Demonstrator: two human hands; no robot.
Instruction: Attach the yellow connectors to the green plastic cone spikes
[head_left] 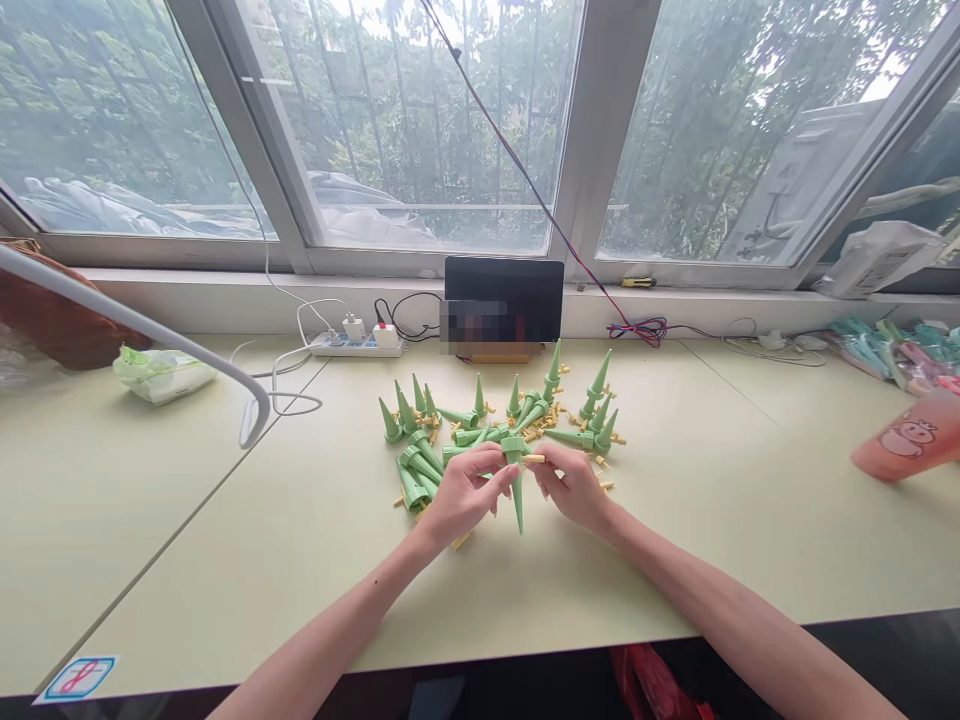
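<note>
My left hand (pixel 466 488) grips a green plastic watering spike (pixel 517 500) by its wide collar, the pointed end aimed down toward the table. From the right, my right hand (pixel 574 482) pinches a small yellow valve (pixel 534 458) at the side of that spike's collar. Whether the valve is seated in the collar I cannot tell. Behind and beside my hands lies a heap of green spikes (pixel 421 455), some standing point up and others lying down. Small yellow valves (pixel 538 428) are scattered among them.
A dark tablet (pixel 517 290) stands by the window behind the heap. A power strip (pixel 356 345) with white plugs is left of it. A pink cup (pixel 911 440) is at the right, a tissue pack (pixel 165 375) at the left. A white curved bar (pixel 150 325) crosses the left side.
</note>
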